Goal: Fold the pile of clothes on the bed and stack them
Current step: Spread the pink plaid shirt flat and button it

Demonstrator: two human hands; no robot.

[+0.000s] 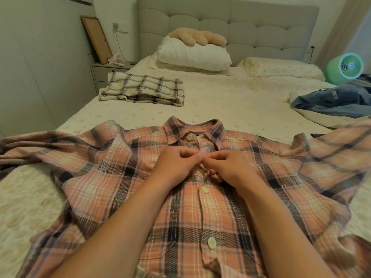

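Pink plaid shirt spread front-up across the near end of the bed, collar toward the headboard, sleeves thrown out to both sides; lower hem and the left sleeve end cut off by the frame edges. Left hand and right hand meeting at the placket just below the collar, fingers of both curled and pinching the fabric edge there; whatever sits between the fingertips hidden by the hands themselves. Collar button and two lower buttons visible along the front. Dark neck label inside the collar too small to read.

Folded cream checked garment lying farther up the bed on the left, well apart from the shirt. Blue denim garment crumpled at the right edge of the bed, partly cut off; small pale tag on it illegible. White pillow against the grey padded headboard, tan plush toy resting on top, its shape hard to make out. Second pillow at right. Green fan at the far right, blurred, hub marking unreadable. Nightstand at left with a wooden-framed board leaning on the wall; small items on top indistinct.
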